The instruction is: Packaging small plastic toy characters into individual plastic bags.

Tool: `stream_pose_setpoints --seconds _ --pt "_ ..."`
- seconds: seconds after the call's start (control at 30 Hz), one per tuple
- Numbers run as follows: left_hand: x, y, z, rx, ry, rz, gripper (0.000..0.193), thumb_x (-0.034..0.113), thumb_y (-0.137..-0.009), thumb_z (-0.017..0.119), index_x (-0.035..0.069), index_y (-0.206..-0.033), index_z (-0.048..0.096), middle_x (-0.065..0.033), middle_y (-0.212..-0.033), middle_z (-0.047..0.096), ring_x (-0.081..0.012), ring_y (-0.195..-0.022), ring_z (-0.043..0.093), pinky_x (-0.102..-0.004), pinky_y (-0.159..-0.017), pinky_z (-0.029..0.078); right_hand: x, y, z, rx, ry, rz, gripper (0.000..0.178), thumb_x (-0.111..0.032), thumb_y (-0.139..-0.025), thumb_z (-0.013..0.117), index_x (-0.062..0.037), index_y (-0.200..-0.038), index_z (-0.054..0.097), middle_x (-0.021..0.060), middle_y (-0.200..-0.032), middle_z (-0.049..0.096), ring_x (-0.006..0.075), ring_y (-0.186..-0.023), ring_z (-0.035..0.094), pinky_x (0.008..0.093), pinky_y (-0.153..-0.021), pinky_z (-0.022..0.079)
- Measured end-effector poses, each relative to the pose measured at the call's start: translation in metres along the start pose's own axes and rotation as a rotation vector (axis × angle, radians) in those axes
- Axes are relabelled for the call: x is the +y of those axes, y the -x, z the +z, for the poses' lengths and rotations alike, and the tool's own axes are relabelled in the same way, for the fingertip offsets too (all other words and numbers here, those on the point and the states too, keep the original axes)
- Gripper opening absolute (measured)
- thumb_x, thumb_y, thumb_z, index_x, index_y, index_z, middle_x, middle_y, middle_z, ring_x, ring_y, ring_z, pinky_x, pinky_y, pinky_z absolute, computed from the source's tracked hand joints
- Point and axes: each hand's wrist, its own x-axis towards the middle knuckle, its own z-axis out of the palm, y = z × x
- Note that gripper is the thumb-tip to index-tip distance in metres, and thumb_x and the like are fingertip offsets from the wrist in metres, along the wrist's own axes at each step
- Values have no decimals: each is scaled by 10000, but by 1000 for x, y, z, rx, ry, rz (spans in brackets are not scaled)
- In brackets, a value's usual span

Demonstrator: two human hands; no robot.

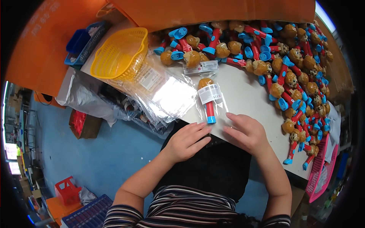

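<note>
In front of me on the white tabletop lies a clear plastic bag [221,110] with a figure toy [210,109] inside. The toy has a brown head, a red stick body and a blue base that points toward me. A white printed label [210,93] covers part of it. My left hand [185,142] is at the bag's lower left, fingers stretched out by the blue base. Beside the bag's lower right edge is my right hand [247,133], its fingers apart. Whether the fingertips press on the plastic, I cannot tell.
Many loose toys [277,89] of the same kind cover the table's back and right side. A stack of clear bags [161,91] lies left, near a yellow basket [99,64]. A pink basket [317,173] stands at the right edge. Orange board [224,10] rises behind.
</note>
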Motion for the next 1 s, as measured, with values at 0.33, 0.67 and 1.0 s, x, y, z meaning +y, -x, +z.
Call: stream_pose_setpoints --seconds 0.33,0.67,1.0 --pt "0 9 0 131 172 -149 371 10 -702 800 73 -1038 655 -135 -1154 672 -342 -1053 640 -434 -902 515 4 1 0 -108 -340 237 173 -47 -752 782 -82 -903 706 137 -1219 627 247 -891 630 330 -767 542" --pt "13 7 15 208 213 -335 328 46 -690 854 60 -997 738 -134 -1135 602 -227 -925 617 -300 -778 528 1 5 -5 -119 -562 413 142 -31 -754 761 -68 -889 735 131 -1303 575 214 -975 594 327 -857 505" --pt "21 5 13 165 423 -482 160 -34 -767 757 36 -909 735 -137 -1050 624 -240 -893 636 -303 -773 528 0 7 -12 -140 -639 574 92 -30 -783 731 -19 -872 712 136 -1229 624 193 -946 598 312 -849 503"
